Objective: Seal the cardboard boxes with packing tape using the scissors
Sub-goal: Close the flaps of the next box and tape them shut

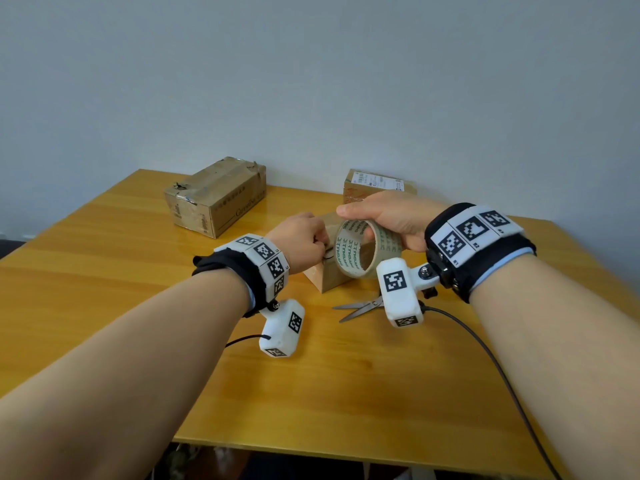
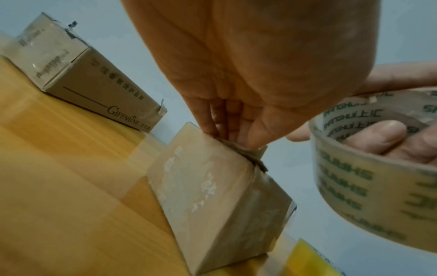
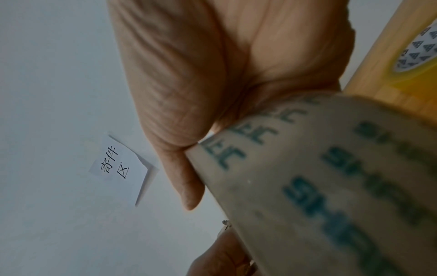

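Both hands work: left hand (image 1: pixel 300 238) fingers pinch the tape end on the small box (image 2: pixel 212 196), right hand (image 1: pixel 384 216) grips the tape roll (image 1: pixel 360 249), so better pull straight along the seam

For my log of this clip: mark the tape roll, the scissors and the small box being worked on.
tape roll (image 1: pixel 349 247): head view, printed inner wall of its ring.
scissors (image 1: pixel 360 308): head view, where the open blades cross.
small box (image 2: pixel 212 196): left wrist view, its taped side face.
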